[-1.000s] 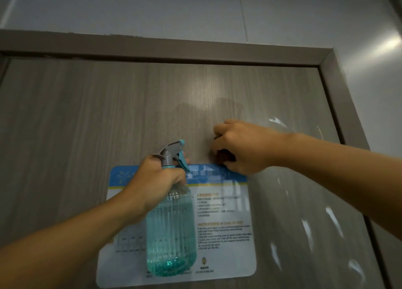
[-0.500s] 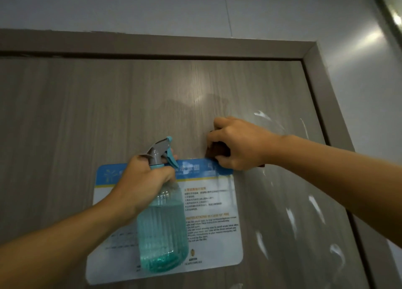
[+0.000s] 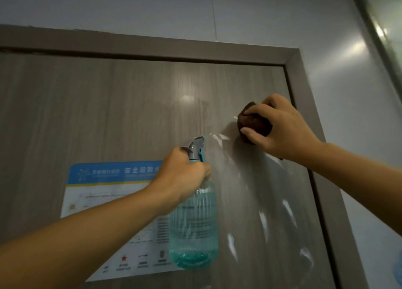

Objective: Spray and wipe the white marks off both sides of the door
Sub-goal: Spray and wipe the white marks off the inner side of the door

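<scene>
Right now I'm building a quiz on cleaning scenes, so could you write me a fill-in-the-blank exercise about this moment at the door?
1. The left hand grips a teal spray ____.
2. The right hand presses a dark brown ____ against the door.
3. The white marks on the door lie mostly ____ the right hand.
4. The notice stuck on the door has a header band coloured ____.

Missing words: bottle; cloth; below; blue

Dim, cool light. A soft glare patch sits on my door (image 3: 130, 106) above the spray bottle (image 3: 193, 228); brighter streaks shine on the wall (image 3: 348, 56) beside it. Edges bend and smear.
</scene>
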A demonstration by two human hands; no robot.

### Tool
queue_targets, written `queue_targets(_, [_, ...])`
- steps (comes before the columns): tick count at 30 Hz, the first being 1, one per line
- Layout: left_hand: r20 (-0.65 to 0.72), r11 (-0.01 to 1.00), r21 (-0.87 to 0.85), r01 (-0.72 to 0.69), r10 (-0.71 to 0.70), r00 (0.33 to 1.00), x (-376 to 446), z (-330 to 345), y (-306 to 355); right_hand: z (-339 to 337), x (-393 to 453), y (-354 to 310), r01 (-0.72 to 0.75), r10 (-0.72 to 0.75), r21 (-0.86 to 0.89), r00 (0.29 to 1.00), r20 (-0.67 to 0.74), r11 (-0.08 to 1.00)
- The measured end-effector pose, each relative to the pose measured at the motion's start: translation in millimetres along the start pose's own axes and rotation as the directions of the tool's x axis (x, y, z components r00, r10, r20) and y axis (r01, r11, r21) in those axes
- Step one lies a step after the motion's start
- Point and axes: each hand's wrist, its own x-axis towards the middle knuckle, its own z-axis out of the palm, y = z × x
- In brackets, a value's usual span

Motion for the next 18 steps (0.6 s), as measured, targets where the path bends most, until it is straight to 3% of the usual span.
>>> queue_targets(3, [-0.019, 1.000, 0.023, -0.002, 0.002, 1.000, 3.4, 8.4, 4.3, -5.0, -3.7, 9.8, 0.036, -0.035, -0.020, 0.999, 0.025, 0.999])
queue_targets(9, [0.004, 1.000, 0.015, 0.004, -0.004, 1.000, 9.9, 13.9, 6.2, 2.2, 12.3, 25.6, -0.028, 0.029, 0.055, 1.000, -0.011, 0.998])
queue_targets(16, [0.023, 0.999, -0.005, 0.049, -0.049, 0.999, 16.8, -4.0, -10.6, 35.8, 62.2, 40.5, -0.227, 0.228, 0.027, 0.972, -0.054, 0.974])
queue_targets(18, [0.034, 0.999, -0.014, 0.048, -0.048, 0.998, 19.0, -8.7, -15.4, 43.1, 62.7, 29.7, -0.220, 0.220, 0.016, 0.975, -0.041, 0.975])
